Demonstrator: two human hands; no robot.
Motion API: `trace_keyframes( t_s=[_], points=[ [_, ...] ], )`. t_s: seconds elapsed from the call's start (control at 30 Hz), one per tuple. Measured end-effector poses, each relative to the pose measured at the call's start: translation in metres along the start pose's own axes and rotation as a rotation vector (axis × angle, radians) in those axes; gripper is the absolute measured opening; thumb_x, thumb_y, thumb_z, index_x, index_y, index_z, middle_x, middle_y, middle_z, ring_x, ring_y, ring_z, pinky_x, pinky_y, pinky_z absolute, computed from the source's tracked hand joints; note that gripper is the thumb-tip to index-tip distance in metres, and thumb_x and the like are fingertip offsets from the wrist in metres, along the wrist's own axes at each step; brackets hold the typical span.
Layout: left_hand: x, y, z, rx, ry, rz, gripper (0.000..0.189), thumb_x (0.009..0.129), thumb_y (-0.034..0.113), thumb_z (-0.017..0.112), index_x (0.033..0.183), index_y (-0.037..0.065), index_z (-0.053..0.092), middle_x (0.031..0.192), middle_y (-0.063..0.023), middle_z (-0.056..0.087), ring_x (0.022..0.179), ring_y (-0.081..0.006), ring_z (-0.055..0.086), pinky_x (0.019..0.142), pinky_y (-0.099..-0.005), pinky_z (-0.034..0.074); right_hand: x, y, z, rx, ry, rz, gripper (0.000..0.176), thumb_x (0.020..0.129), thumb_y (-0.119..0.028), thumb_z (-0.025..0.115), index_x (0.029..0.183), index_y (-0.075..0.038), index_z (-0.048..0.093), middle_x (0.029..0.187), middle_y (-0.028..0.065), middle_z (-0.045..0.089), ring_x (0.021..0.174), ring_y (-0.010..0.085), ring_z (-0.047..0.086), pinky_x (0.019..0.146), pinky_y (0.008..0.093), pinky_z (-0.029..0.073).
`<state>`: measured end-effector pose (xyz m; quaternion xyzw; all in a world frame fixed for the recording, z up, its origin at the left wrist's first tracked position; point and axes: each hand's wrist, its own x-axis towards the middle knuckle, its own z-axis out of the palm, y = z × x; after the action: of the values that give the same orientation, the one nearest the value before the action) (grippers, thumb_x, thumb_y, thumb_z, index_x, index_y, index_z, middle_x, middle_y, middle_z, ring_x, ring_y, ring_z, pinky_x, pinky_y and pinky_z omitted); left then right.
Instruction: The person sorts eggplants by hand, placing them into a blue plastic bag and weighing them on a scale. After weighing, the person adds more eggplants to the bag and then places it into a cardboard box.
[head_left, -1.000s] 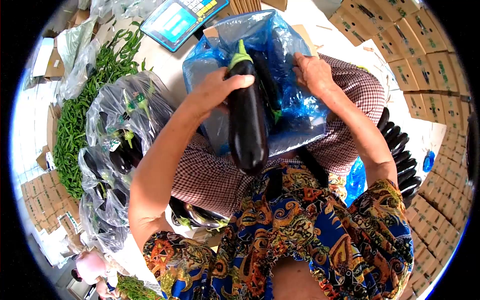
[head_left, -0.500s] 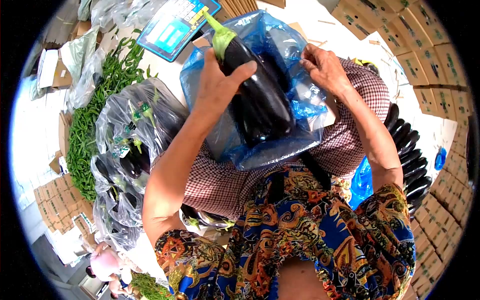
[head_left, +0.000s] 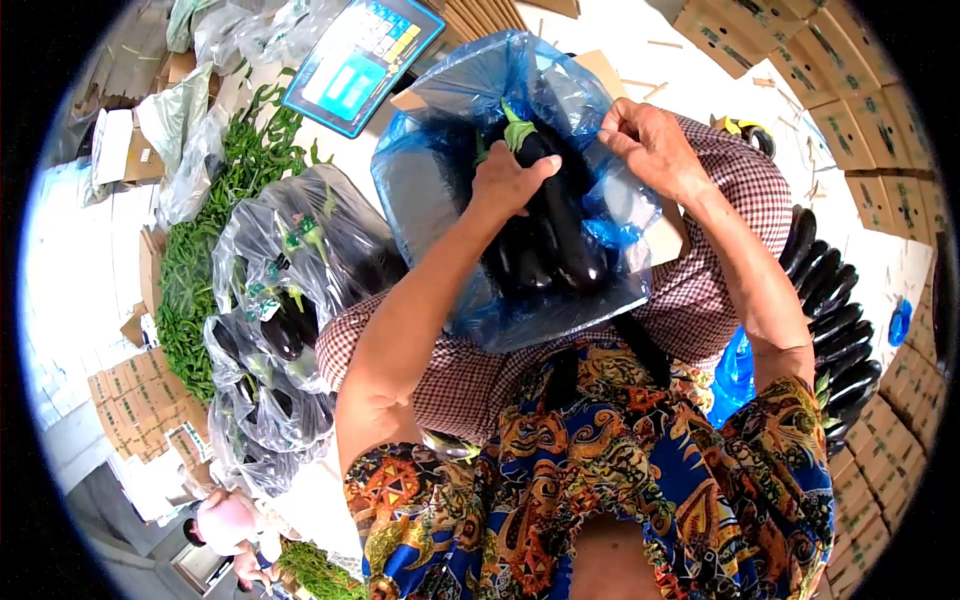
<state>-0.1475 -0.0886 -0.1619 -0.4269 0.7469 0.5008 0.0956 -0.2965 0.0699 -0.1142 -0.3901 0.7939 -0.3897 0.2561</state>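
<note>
A blue plastic bag (head_left: 425, 180) stands open in front of me, its mouth spread wide. Inside it lie dark purple eggplants (head_left: 570, 235), glossy, with a green stem cap (head_left: 518, 127) showing on one. My left hand (head_left: 512, 182) reaches into the bag and grips an eggplant near its stem end; the thumb lies across it and the fingers are partly hidden. At the right side of the mouth, my right hand (head_left: 655, 150) pinches the bag's rim between thumb and fingers.
A blue-framed digital scale (head_left: 365, 65) sits beyond the bag. Green chili peppers (head_left: 190, 300) lie heaped at left beside clear bags of eggplants (head_left: 290, 320). More eggplants (head_left: 835, 320) are lined up at right, near stacked cardboard boxes (head_left: 880, 120). Another person (head_left: 228, 525) is at lower left.
My left hand has lowered the eggplant, stem end included, down into the blue bag. The right hand keeps hold of the rim. The view has shifted slightly.
</note>
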Motion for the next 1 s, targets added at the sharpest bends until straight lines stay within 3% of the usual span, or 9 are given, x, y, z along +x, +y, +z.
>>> trace_keyframes(
  t_s=[0.03,0.13,0.23,0.3,0.37,0.4,0.43,0.57,1.0],
  points=[
    [0.009,-0.008,0.010,0.150,0.094,0.086,0.089,0.070,0.059,0.070,0.120,-0.010,0.045,0.108,-0.0304,0.061,0.102,-0.0429,0.061,0.083,-0.0455,0.052,-0.001,0.000,0.002,0.006,-0.004,-0.007,0.016,0.087,-0.016,0.061,0.084,-0.001,0.058,0.063,0.0122,0.057,0.060,0.0227,0.055,0.061,0.0371,0.045],
    [0.010,-0.014,0.013,0.143,0.113,0.077,0.090,0.070,0.064,0.067,0.120,-0.009,0.045,0.110,-0.0321,0.061,0.104,-0.0458,0.059,0.093,-0.0485,0.045,0.000,-0.002,0.007,0.012,0.014,-0.018,0.021,0.087,-0.022,0.063,0.090,-0.001,0.058,0.065,0.0130,0.058,0.063,0.0239,0.057,0.063,0.0377,0.045],
    [0.000,-0.023,0.005,0.138,0.068,0.172,0.098,0.076,0.070,0.058,0.126,-0.012,0.040,0.109,-0.0353,0.059,0.106,-0.0478,0.057,0.092,-0.0494,0.045,-0.003,-0.008,0.004,0.017,0.081,0.066,0.031,0.087,-0.028,0.066,0.102,-0.003,0.059,0.072,0.0131,0.060,0.070,0.0247,0.060,0.066,0.0370,0.047],
    [-0.010,-0.029,-0.005,0.124,0.046,0.240,0.102,0.079,0.075,0.049,0.130,-0.013,0.037,0.108,-0.0367,0.058,0.104,-0.0482,0.057,0.092,-0.0490,0.045,-0.003,-0.003,0.001,0.101,0.168,-0.036,0.032,0.087,-0.027,0.066,0.106,-0.003,0.060,0.081,0.0077,0.060,0.072,0.0176,0.056,0.065,0.0314,0.046],
    [-0.008,-0.054,-0.011,0.335,0.097,0.483,0.076,0.085,0.053,0.057,0.131,-0.004,0.041,0.108,-0.0317,0.061,0.098,-0.0434,0.061,0.083,-0.0460,0.049,-0.003,-0.006,-0.005,0.171,0.200,-0.018,0.029,0.088,-0.024,0.066,0.106,-0.002,0.060,0.084,0.0026,0.057,0.071,0.0118,0.052,0.063,0.0267,0.044],
    [-0.030,-0.031,-0.027,0.265,0.064,0.458,0.064,0.086,0.039,0.064,0.133,0.003,0.043,0.106,-0.0282,0.063,0.093,-0.0390,0.064,0.076,-0.0429,0.053,-0.003,-0.005,-0.006,0.207,0.216,-0.023,0.027,0.088,-0.022,0.066,0.105,-0.002,0.060,0.084,0.0000,0.056,0.069,0.0089,0.049,0.063,0.0245,0.043],
    [-0.040,-0.018,-0.037,0.263,-0.038,0.415,0.058,0.085,0.036,0.066,0.128,0.002,0.049,0.102,-0.0207,0.067,0.090,-0.0352,0.065,0.077,-0.0399,0.053,-0.005,-0.016,-0.015,0.184,0.196,0.022,0.024,0.088,-0.018,0.066,0.104,-0.002,0.060,0.085,-0.0015,0.055,0.066,0.0062,0.045,0.060,0.0228,0.041],
    [-0.065,-0.013,-0.057,0.180,-0.241,0.393,0.049,0.086,0.032,0.065,0.122,-0.001,0.054,0.092,-0.0149,0.070,0.082,-0.0278,0.068,0.075,-0.0370,0.054,0.005,-0.038,-0.020,0.131,0.127,-0.002,0.021,0.089,-0.016,0.065,0.104,-0.003,0.061,0.076,-0.0028,0.054,0.061,0.0048,0.042,0.056,0.0212,0.038],
    [-0.092,-0.021,-0.052,0.355,-0.322,0.599,0.047,0.085,0.029,0.063,0.124,0.007,0.048,0.100,-0.0174,0.060,0.088,-0.0387,0.061,0.076,-0.0467,0.052,0.030,-0.037,-0.006,0.164,0.084,0.153,0.022,0.092,-0.024,0.063,0.104,-0.005,0.063,0.074,-0.0055,0.049,0.065,0.0052,0.040,0.058,0.0198,0.033]
  ],
)
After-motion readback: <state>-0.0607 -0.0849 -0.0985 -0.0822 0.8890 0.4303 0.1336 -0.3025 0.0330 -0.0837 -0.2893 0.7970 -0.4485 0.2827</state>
